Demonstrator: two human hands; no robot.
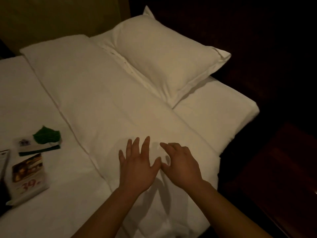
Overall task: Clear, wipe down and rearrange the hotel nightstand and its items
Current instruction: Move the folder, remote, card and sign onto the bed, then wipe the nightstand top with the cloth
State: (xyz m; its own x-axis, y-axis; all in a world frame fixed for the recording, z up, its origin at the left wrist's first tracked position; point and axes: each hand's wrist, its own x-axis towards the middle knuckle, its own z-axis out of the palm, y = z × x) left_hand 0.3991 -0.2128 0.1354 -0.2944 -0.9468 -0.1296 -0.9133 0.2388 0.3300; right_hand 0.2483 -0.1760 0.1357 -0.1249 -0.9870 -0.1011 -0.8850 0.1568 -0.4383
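My fingers (137, 145) spread flat, both my left hand (137, 167) and right hand (181, 162) empty on one duvet (103, 100); one pillow (164, 60), three leaflets (28, 176).

— Item one, open surface: where is it recorded?
— The folded white duvet (106, 93) is logged as bare from its far end down to the left hand (137, 167) and right hand (181, 165), which are spread flat on it side by side, thumbs nearly touching.

— Item two, obstructions at the left?
— A green leaf-shaped card (47, 135), a grey leaflet (32, 146) beneath it and a food menu card (28, 174) are listed on the sheet (20, 100), close together. Bare sheet is noted beyond them.

— Item three, the far right?
— A pillow (164, 62) is entered, overlapping the duvet's edge. Dark wooden furniture (277, 169) is recorded just beside the mattress; its top cannot be made out.
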